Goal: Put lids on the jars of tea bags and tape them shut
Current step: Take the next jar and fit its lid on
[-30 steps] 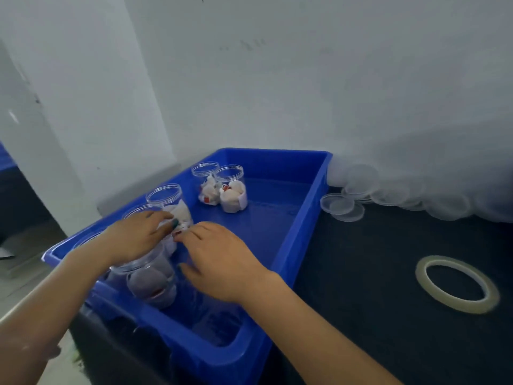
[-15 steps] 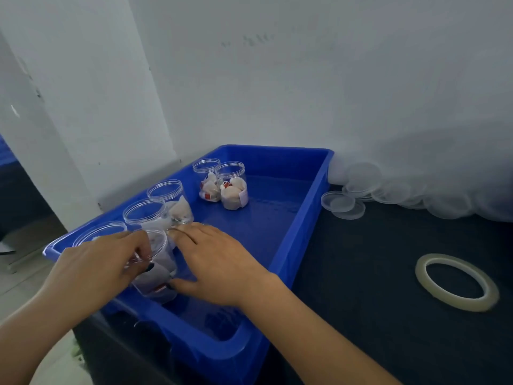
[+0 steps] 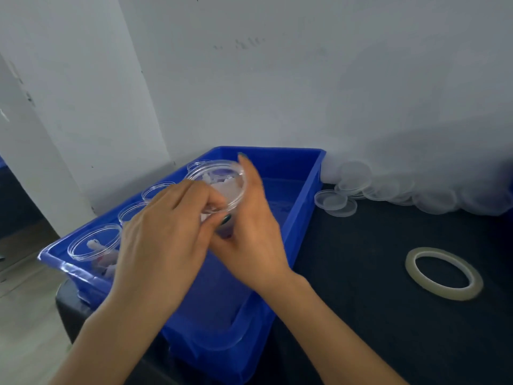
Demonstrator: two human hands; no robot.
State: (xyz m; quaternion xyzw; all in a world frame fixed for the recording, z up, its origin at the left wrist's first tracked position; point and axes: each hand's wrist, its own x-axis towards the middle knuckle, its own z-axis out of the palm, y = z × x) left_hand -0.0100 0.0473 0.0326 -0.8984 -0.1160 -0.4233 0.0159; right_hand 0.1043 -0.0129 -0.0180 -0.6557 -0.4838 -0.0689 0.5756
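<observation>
**Jar lifted out of the row, still without a lid**

The jar [image 3: 222, 184] stood low in the near row half a second ago, with both hands closing round it. Now it is up in the air above the middle of the blue tub [image 3: 304, 218], clear of the tub floor and tipped so its open mouth faces the camera. Pale tea bags show through the wall, though motion blur makes it hard to say how full it is. No lid sits on it. I judge that one jar has been picked for capping and the capping itself is not yet begun.

The left hand [image 3: 163, 232] comes in over the near side. Its fingers [image 3: 194, 191] are curled onto the rim, and its thumb presses the wall below. The right hand [image 3: 251, 226] cups the far and right side of the jar from underneath. Its fingers are wrapped round the body, and one fingertip [image 3: 243, 158] reaches up past the rim. Both hands clamp the jar, and neither has a finger free.

The other jars [image 3: 95, 243] stand open along the tub's left wall, from the near corner towards the back. The clear lids [image 3: 331, 201] lie in a loose heap on the black table [image 3: 388, 343], just beyond the tub's right rim and against the wall. The roll of tape [image 3: 444, 273] lies flat further right, well apart from both hands. A lid is likely the next reach, and one hand must let go for it.
</observation>
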